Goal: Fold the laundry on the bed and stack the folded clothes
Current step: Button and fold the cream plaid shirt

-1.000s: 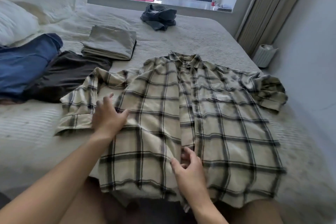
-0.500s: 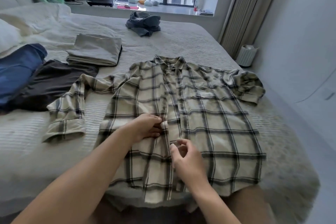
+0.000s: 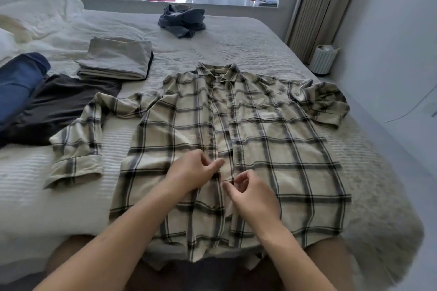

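Left hand (image 3: 192, 171) shifted right | both grips pinching shirt (image 3: 279, 149) placket | right hand (image 3: 251, 194)

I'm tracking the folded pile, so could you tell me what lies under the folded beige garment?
The folded beige garment lies on a dark layer showing only as a thin edge at its right side, on the bed. The rest is covered.

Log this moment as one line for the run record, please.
step: closing placket | item: plaid shirt flat on bed | left hand, right hand: pinching placket
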